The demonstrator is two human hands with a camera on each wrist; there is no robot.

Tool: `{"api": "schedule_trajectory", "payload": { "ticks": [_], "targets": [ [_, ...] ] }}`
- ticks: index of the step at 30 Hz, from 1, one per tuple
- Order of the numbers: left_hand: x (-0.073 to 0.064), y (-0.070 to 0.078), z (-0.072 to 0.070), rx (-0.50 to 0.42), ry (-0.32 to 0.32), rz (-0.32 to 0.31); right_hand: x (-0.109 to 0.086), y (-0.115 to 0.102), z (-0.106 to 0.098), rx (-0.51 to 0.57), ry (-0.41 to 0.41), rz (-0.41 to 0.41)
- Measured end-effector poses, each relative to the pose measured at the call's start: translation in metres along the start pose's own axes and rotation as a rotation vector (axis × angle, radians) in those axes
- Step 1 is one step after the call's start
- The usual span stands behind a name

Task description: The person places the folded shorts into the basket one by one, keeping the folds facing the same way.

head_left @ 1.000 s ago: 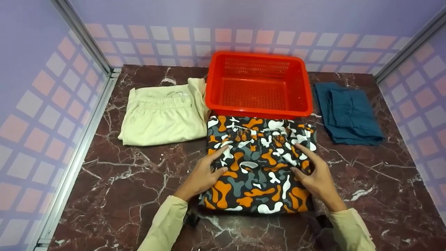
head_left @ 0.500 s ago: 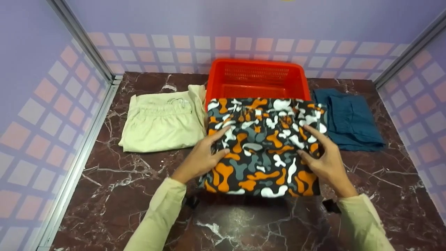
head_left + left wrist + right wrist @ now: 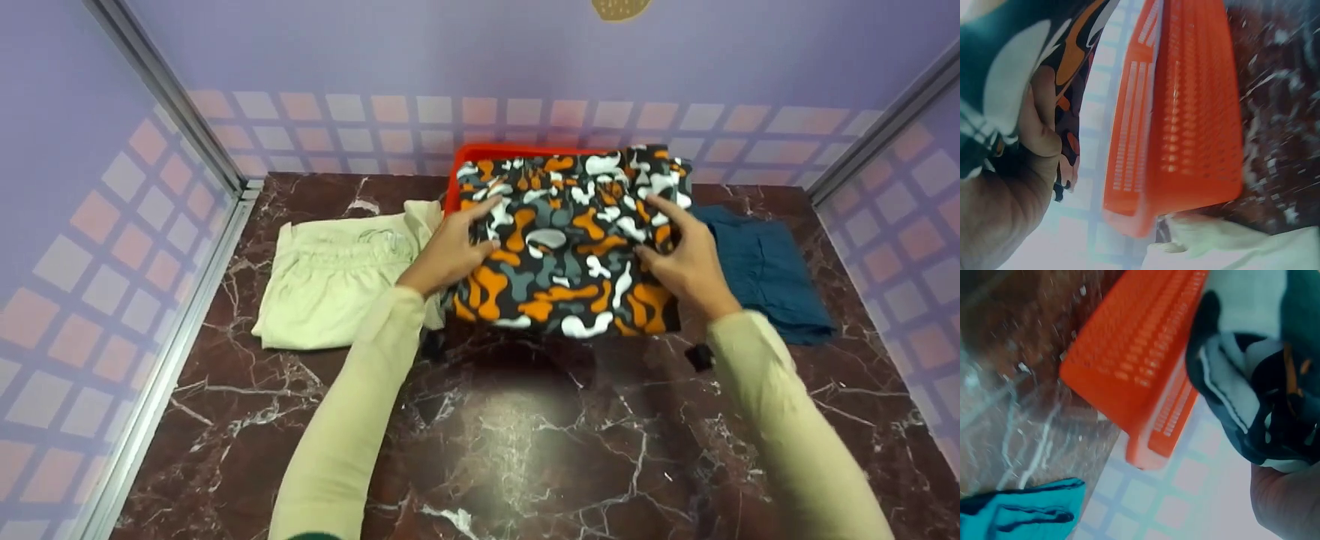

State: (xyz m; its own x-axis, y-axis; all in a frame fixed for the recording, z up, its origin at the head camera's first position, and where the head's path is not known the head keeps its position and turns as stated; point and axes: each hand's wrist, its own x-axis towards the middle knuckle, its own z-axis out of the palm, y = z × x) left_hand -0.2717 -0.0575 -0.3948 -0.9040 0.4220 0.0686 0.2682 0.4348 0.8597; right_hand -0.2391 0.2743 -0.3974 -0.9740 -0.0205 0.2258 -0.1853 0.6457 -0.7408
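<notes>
Gripping opposite sides of a folded, patterned garment (image 3: pixel 559 259), the left hand (image 3: pixel 454 249) and the right hand (image 3: pixel 686 259) hold it raised over the red basket (image 3: pixel 1199 118), with thumbs on top of the cloth. Left of the basket lies a folded cream garment (image 3: pixel 322 289), and right of it a folded blue garment (image 3: pixel 772 277), both on the dark, marbled surface (image 3: pixel 555 457).

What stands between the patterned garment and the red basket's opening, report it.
Nothing visible does. The patterned garment is held above the red basket, and the left wrist view shows a gap between them. The cream garment and blue garment lie to either side, out of that path. The basket's inside is hidden.
</notes>
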Motion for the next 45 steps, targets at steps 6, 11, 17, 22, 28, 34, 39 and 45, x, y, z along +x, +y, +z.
{"api": "schedule_trajectory", "payload": {
  "ticks": [6,11,17,22,28,34,39,45],
  "targets": [
    [0.041,-0.001,-0.014,0.085,0.015,-0.040,0.047,0.000,-0.001,-0.009,-0.030,0.063],
    [0.067,-0.012,-0.018,0.077,0.030,-0.068,0.078,0.003,0.007,-0.007,-0.051,0.112],
    [0.080,-0.036,-0.004,0.177,-0.002,-0.147,0.087,0.026,0.031,-0.045,-0.101,0.176],
    [0.082,-0.046,0.008,0.310,-0.060,-0.218,0.083,0.039,0.049,-0.128,-0.106,0.173],
    [0.086,-0.052,0.020,0.457,-0.157,-0.283,0.083,0.043,0.060,-0.268,-0.223,0.166],
    [0.083,-0.047,0.029,0.544,-0.301,-0.391,0.082,0.036,0.070,-0.427,-0.393,0.229],
    [0.077,-0.027,0.033,0.640,-0.345,-0.426,0.082,0.016,0.079,-0.590,-0.358,0.158],
    [0.083,-0.022,0.048,0.623,-0.440,-0.267,0.076,-0.006,0.103,-0.422,-0.582,0.164]
  ]
}}
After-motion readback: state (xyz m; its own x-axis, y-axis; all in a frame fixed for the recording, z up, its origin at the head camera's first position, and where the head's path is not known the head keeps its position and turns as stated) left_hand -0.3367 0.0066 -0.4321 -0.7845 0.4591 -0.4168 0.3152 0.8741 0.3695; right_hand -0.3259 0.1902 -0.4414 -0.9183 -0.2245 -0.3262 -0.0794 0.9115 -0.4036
